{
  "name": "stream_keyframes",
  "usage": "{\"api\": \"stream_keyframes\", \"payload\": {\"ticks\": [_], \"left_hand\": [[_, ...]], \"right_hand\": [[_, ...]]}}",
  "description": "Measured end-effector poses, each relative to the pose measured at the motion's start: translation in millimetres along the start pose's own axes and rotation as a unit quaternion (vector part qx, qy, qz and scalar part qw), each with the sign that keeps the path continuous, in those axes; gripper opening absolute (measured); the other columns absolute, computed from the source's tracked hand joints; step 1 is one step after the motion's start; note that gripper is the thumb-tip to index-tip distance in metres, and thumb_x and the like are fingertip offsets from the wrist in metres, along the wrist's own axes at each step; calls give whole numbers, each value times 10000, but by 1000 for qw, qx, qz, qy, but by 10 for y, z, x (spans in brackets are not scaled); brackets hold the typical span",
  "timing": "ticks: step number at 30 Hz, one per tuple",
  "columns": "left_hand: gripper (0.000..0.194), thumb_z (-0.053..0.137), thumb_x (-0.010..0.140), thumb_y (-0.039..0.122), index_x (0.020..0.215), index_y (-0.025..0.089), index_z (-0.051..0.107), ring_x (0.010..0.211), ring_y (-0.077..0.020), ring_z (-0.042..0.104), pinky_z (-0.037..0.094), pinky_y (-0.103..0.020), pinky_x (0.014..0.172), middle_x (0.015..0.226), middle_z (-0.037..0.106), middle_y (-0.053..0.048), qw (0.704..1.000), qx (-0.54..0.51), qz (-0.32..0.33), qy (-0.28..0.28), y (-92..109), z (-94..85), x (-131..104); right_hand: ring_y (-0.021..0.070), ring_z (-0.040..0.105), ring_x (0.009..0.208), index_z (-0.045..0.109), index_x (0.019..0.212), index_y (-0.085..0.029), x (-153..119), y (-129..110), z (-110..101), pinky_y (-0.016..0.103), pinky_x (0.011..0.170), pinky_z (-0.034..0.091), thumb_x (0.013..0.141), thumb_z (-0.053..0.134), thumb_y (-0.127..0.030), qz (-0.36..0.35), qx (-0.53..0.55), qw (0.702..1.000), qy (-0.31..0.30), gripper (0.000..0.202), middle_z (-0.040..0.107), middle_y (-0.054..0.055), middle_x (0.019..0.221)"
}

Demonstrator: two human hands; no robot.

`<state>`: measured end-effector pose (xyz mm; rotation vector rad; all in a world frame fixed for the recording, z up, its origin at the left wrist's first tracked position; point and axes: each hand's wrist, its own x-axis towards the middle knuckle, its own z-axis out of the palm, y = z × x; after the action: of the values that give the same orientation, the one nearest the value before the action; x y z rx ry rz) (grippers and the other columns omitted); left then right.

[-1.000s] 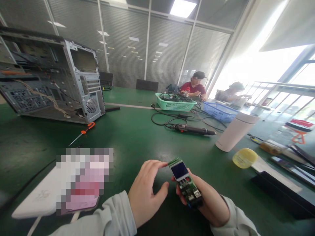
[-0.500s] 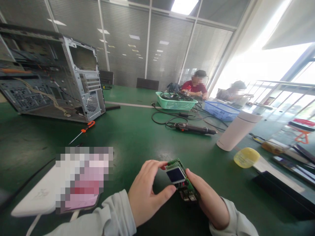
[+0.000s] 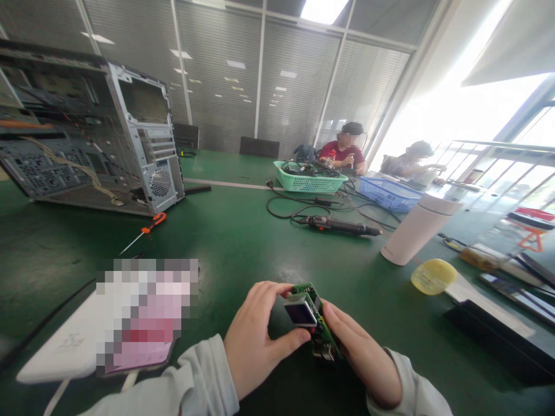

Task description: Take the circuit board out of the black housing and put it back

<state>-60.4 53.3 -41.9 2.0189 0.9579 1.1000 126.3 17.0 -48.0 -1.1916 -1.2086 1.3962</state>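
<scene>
A green circuit board (image 3: 328,341) with a small dark screen (image 3: 300,312) in a pale frame is held just above the green table, near the front. My left hand (image 3: 259,335) is closed around its left side, forefinger at the far edge and thumb at the screen's lower corner. Along the right side lies my right hand (image 3: 359,352), its fingers pressed against the board's edge and partly hidden behind it. Metal connectors show at the board's near end. A little red light glows beneath the screen.
An opened computer case (image 3: 160,156) stands at the left, an orange-handled screwdriver (image 3: 145,230) before it. A pale power bank (image 3: 65,341) lies near left. Ahead are an electric screwdriver (image 3: 342,225), a green basket (image 3: 310,180) and a pink bottle (image 3: 418,231). Two people sit beyond.
The circuit board has turned slightly in my hands, its screen now tilted and shifted a little to the left. My right hand has moved slightly left with it.
</scene>
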Motion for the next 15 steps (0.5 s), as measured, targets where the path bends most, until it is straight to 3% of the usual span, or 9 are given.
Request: {"api": "stream_keyframes", "payload": {"ticks": [5,10,15], "left_hand": [[472,666,780,519,1123,224,530,1022,-294,565,448,-429,877,1075,616,-88,1000,10,13,4,-1,2,-10],[456,682,784,474,1121,213,520,1020,-285,560,446,-416,872,1081,607,-89,1000,12,11,-7,4,-3,-12],[434,675,791,457,1124,226,520,1013,-277,555,446,-402,865,1081,599,-77,1000,0,12,0,-3,3,-26]], "right_hand": [[308,399,1247,632,1198,-163,-14,-50,17,456,1117,265,844,543,-766,-10,-17,1000,-2,704,524,100,1267],[310,278,1333,642,1192,-154,-35,-176,60,445,1124,273,811,547,-801,-12,-35,999,-19,757,529,104,1265],[290,384,1265,628,1210,-175,-30,-94,29,419,1120,275,877,524,-743,-12,-15,999,-29,667,523,88,1270]]}}
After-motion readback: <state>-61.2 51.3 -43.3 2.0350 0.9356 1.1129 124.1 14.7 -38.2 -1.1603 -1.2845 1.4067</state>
